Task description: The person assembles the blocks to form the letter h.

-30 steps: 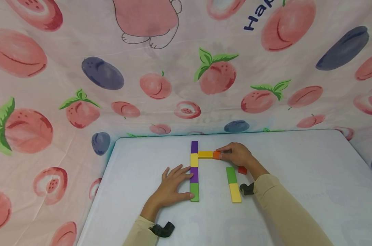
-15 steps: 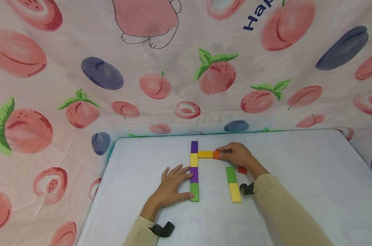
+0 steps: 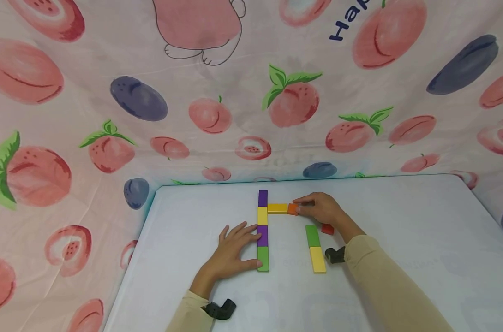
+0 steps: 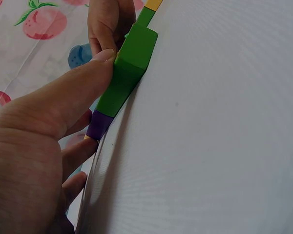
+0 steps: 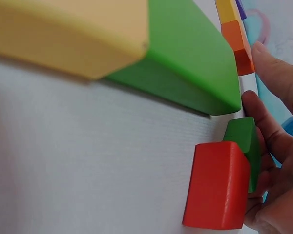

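Observation:
A column of purple, yellow, purple (image 3: 263,235) and green (image 3: 263,259) blocks lies on the white table. My left hand (image 3: 232,256), fingers spread, touches the column's left side; in the left wrist view its thumb rests against the green block (image 4: 129,63). From the column's yellow block (image 3: 262,216) another yellow block (image 3: 278,209) runs right, ending at a small orange block (image 3: 292,209). My right hand (image 3: 322,210) pinches that orange block between thumb and fingers. The right wrist view shows the orange block (image 5: 237,46) by the fingertips.
Right of the column lie a green block (image 3: 312,236) and a yellow block (image 3: 318,260), end to end. A red block (image 3: 327,229) sits by the right wrist; a small green block (image 5: 244,141) stands behind it. Fruit-print cloth (image 3: 218,83) hangs behind the table (image 3: 185,216).
Almost nothing differs. Both hands stay where they were and the blocks keep their places; only the right sleeve has shifted very slightly.

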